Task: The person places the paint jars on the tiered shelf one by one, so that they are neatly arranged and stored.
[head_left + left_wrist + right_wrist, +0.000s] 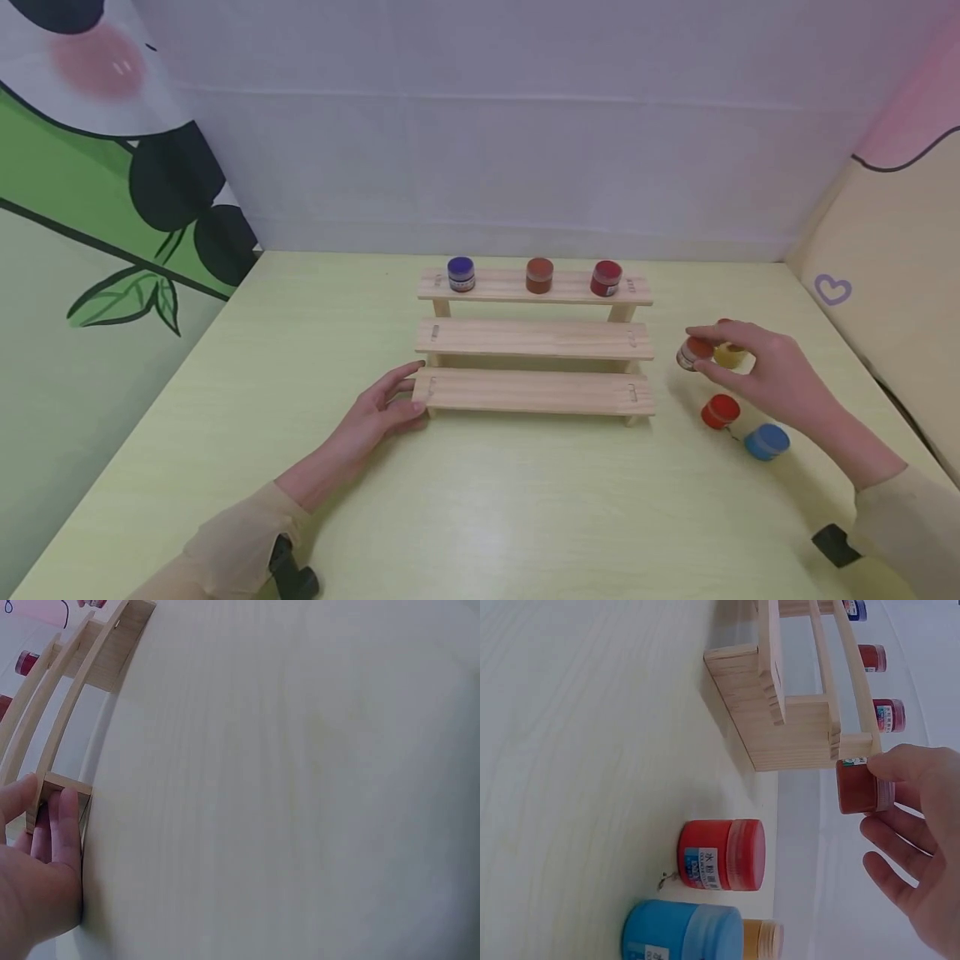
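A three-tier wooden display rack stands on the table. My left hand grips the left end of its lowest board, and the left wrist view shows thumb and fingers around that end. To the right of the rack, my right hand pinches a brownish-red paint jar between thumb and fingers, held above the table. On the top board sit a dark blue jar, an orange-brown jar and a dark red jar. The middle and lowest boards are bare.
Below my right hand, a red jar and a light blue jar rest on the table. A yellow jar is partly hidden behind the fingers. White cloth hangs behind the table, with printed panels at both sides.
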Demonstrator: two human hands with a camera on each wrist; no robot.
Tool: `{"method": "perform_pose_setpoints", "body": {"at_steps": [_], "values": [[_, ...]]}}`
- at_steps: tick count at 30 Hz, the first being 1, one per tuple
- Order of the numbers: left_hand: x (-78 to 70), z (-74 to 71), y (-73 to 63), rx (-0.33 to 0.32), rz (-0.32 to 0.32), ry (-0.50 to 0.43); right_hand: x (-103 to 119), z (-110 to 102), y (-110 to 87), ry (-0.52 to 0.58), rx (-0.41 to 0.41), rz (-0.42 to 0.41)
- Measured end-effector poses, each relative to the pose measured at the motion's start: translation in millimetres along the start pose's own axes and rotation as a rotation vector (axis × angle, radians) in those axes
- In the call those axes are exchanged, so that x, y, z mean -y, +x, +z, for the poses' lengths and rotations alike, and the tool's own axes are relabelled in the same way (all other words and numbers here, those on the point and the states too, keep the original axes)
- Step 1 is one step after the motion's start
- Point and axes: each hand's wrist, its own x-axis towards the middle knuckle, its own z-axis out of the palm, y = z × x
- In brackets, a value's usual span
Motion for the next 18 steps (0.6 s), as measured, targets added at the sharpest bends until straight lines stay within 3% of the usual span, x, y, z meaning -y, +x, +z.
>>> {"method": "perform_pose_setpoints", "body": {"at_steps": [7, 18], "values": [[2.6, -1.9, 2.1, 0.004, 0.01, -0.008, 13.5, -4.0, 8.4, 0.059, -0.038, 0.06], [4.0, -2.2, 4.1, 0.005, 0.013, -0.008, 37.2, 0.7, 28.3, 0.105, -0.051, -0.023]]}}
